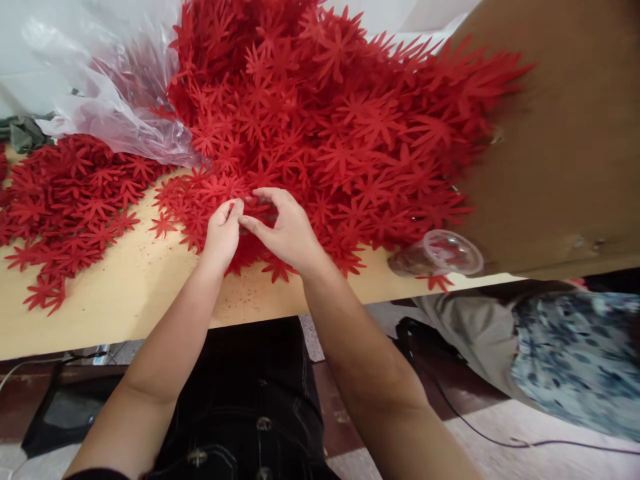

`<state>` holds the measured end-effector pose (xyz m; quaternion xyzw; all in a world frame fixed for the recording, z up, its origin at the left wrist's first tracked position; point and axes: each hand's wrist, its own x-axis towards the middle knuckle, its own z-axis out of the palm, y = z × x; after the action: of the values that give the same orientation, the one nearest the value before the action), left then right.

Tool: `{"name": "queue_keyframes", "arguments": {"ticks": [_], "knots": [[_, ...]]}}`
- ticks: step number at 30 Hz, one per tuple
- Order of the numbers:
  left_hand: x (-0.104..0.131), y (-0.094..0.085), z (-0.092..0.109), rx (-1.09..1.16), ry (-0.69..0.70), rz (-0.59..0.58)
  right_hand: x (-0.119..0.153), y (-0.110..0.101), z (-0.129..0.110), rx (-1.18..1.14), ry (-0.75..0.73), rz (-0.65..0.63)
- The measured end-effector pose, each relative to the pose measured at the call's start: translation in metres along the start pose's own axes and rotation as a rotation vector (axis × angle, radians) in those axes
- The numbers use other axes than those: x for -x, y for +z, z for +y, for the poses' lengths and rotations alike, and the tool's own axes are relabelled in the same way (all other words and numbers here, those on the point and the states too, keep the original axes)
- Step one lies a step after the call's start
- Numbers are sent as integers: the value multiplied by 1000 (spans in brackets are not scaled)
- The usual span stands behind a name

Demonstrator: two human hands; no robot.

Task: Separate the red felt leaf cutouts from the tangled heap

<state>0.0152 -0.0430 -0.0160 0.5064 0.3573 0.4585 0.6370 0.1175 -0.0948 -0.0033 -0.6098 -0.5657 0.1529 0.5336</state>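
Note:
In front of me on the table rises a big pile of red flower-shaped cutouts point(345, 153), thin pieces with several pointed petals each. At its near edge my left hand point(224, 230) is closed in a pinch on what looks like one red cutout, mostly hidden by the fingers. My right hand point(287, 230) curves in beside it, thumb and forefinger apart with a gap between them. The right thumb tip reaches the left fingertips. Red cutouts lie behind and under both hands.
A smaller heap of red cutouts point(75, 193) lies left, beside a clear plastic bag point(125, 113). A clear plastic cup point(435, 257) lies tipped at right, near a large brown board point(560, 167). Someone in patterned clothing point(575, 353) is at right. The wooden table point(120, 293) ends just before me.

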Motion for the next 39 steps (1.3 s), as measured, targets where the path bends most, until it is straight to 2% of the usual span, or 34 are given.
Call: {"name": "queue_keyframes", "arguments": {"ticks": [3, 6, 9, 14, 17, 20, 23, 26, 30, 33, 36, 39], "knots": [[4, 1, 3, 97, -27, -61, -1, 3, 6, -19, 64, 31], [8, 2, 6, 140, -68, -171, -4, 6, 13, -152, 96, 3], [10, 3, 6, 166, -65, -220, -5, 11, 15, -266, 91, 50], [9, 5, 1, 143, -20, -234, -11, 17, 23, -327, 109, 176], [10, 5, -2, 77, -15, -254, -19, 13, 30, -284, 131, 291], [11, 5, -2, -17, 88, -210, -23, 4, 31, -228, 128, 328], [12, 5, 1, -60, 160, -149, -21, 0, 23, -192, 159, 300], [12, 5, 4, -46, 149, -152, -16, 4, 14, -206, 202, 275], [9, 5, 1, -53, 187, -147, -10, 13, 7, -248, 212, 125], [5, 2, -2, -99, 228, -46, -7, 16, 5, -236, 188, 12], [0, -2, -2, -42, 180, 65, -4, 14, 5, -254, 163, -80], [-3, -5, 0, 90, 83, 109, -4, 9, 8, -316, 100, -136]]}}
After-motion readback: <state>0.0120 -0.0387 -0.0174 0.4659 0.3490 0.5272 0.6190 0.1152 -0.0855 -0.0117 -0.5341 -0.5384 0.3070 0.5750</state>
